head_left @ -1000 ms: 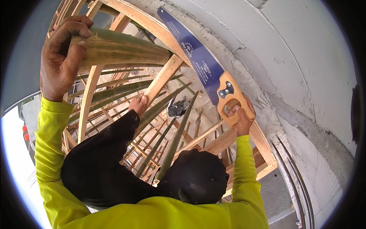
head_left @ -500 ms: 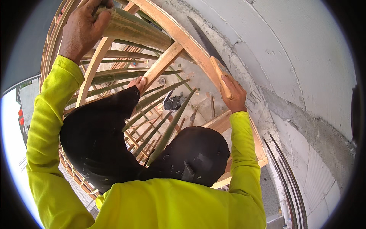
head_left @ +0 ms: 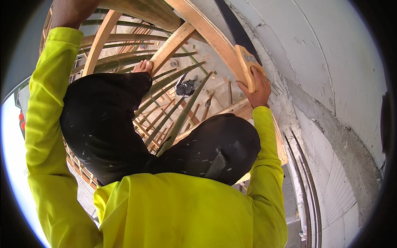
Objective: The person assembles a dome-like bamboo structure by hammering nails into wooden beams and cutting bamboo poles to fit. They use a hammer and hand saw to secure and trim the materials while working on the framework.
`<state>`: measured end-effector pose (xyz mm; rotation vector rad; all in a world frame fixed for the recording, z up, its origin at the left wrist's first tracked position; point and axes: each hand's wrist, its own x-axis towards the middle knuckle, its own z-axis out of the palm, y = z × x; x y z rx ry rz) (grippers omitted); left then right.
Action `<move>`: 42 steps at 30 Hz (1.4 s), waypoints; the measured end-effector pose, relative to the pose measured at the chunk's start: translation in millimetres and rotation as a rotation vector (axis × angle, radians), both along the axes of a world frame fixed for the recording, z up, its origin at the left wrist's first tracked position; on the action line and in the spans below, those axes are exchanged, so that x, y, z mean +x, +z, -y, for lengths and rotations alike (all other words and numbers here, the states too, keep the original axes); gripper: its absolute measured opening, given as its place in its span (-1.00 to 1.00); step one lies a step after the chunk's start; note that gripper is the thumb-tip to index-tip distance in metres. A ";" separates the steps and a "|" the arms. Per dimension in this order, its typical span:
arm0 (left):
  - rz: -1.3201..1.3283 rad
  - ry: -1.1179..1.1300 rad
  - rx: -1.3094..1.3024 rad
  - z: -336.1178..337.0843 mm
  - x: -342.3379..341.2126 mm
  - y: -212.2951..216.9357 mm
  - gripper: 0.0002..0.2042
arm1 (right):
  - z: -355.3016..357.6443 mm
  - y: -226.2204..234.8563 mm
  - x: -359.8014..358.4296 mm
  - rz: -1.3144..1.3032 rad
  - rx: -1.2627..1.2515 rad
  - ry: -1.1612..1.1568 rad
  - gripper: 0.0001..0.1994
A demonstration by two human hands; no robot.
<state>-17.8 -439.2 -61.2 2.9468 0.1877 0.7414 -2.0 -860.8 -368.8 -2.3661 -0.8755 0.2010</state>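
My right hand [head_left: 260, 91] is closed around the wooden handle of a handsaw [head_left: 246, 64]. The saw's dark blade points away, up along the rough wall edge, beside a curved timber beam [head_left: 209, 35]. At the upper left, only the back and wrist of my left hand [head_left: 73, 11] show; its fingers lie beyond the picture's edge. Close by it runs a thick bamboo pole [head_left: 142, 11]. My bare foot [head_left: 143, 66] is braced against a wooden crosspiece [head_left: 171, 47].
Below lies a deep drop through bamboo poles [head_left: 182, 120] and timbers to a floor, where a person [head_left: 187, 87] is at work. A pale block wall [head_left: 314, 53] rises on the right. Steel rebars [head_left: 304, 177] stick out near its foot.
The saw has tilted, its handle now showing its broad side. My left hand has shifted up, partly out of the picture. The whole view has moved a little.
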 end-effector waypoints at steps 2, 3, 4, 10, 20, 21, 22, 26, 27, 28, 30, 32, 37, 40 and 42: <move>0.054 -0.033 -0.015 -8.2 -23.1 6.2 -0.69 | -1.8 -4.0 -1.1 0.017 0.065 0.001 -0.22; 0.065 -0.029 0.011 -11.7 -28.5 14.2 -0.70 | -4.3 -4.7 -2.0 0.026 0.068 0.005 -0.24; 0.046 -0.026 0.031 -10.4 -29.6 18.1 -0.71 | -6.2 -5.3 -2.9 0.036 0.070 0.008 -0.26; -0.101 -0.066 0.197 9.6 26.3 28.3 -0.75 | -17.9 -5.1 -1.4 0.077 0.098 0.026 -0.35; -0.108 -0.117 -0.038 -31.8 13.6 20.2 -0.69 | -17.4 -11.0 17.4 0.143 0.116 -0.011 -0.40; -0.180 0.001 0.029 -17.5 9.2 42.9 -0.72 | -20.1 0.8 -6.1 0.064 0.135 0.066 -0.39; -0.220 0.069 0.071 0.0 18.8 48.0 -0.75 | -25.8 4.9 -11.9 0.048 0.111 0.063 -0.38; -0.160 0.118 0.009 3.9 10.1 24.7 -0.77 | -2.4 -6.0 -0.8 0.065 0.071 -0.011 -0.43; -0.155 0.091 -0.060 0.5 4.3 27.1 -0.76 | 0.9 -5.0 -1.8 0.080 0.083 -0.027 -0.41; -0.125 0.044 0.090 2.6 -5.1 38.3 -0.76 | -2.1 -6.1 -0.9 0.091 0.107 -0.019 -0.39; -0.234 0.086 0.016 -31.5 -30.1 37.0 -0.74 | -8.7 -7.5 -8.2 0.082 0.138 0.005 -0.42; -0.195 0.000 0.159 -56.7 -48.7 35.0 -0.72 | -16.6 -13.2 0.9 0.094 0.145 0.023 -0.50; -0.183 0.155 0.169 -26.1 -6.1 23.8 -0.77 | -22.9 -13.4 2.3 -0.107 0.231 -0.136 -0.74; -0.183 0.087 0.172 34.3 80.5 4.8 -0.76 | 12.9 -14.9 4.9 -0.097 0.199 -0.232 -0.76; -0.264 0.146 0.270 49.7 88.5 32.9 -0.74 | -27.8 -6.6 -2.6 -0.069 0.258 -0.129 -0.76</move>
